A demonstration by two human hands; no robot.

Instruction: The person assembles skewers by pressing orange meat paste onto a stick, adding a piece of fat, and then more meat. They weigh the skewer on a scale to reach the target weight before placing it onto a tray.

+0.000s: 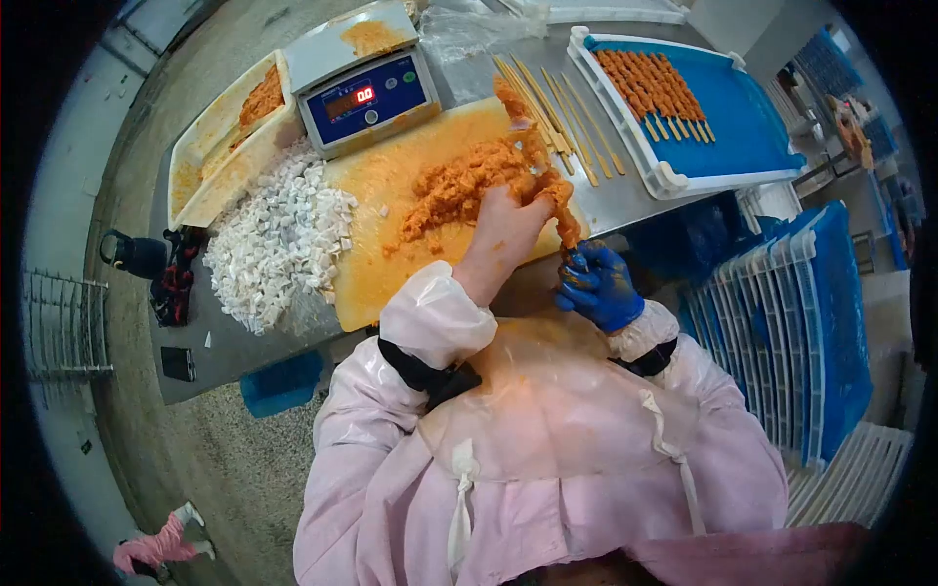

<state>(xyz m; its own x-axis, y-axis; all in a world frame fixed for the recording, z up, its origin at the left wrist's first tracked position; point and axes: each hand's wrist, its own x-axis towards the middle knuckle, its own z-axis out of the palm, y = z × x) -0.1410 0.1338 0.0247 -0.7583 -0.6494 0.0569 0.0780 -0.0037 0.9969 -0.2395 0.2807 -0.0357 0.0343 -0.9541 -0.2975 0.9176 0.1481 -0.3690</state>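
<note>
Bare and smeared with orange, my left hand [506, 234] has its fingers closed on orange minced meat [555, 195] at the right edge of the yellow board [371, 283]. My right hand [601, 288], in a blue glove, is closed around the lower end of the meat-covered skewer [568, 227]; its stick is mostly hidden. A loose heap of the same meat [459, 186] lies on the board left of my left hand. Beyond it, bare wooden sticks [578, 127] lie on the metal table. Finished meat skewers [655, 93] rest in a row on the blue-lined white tray [674, 186].
A scale [366, 98] reading 0.0 stands behind the board. Left of it are a white tub [186, 176] with some meat and a pile of white pieces [278, 234]. Stacked trays [782, 332] stand at the right. Another person [161, 547] is at the lower left.
</note>
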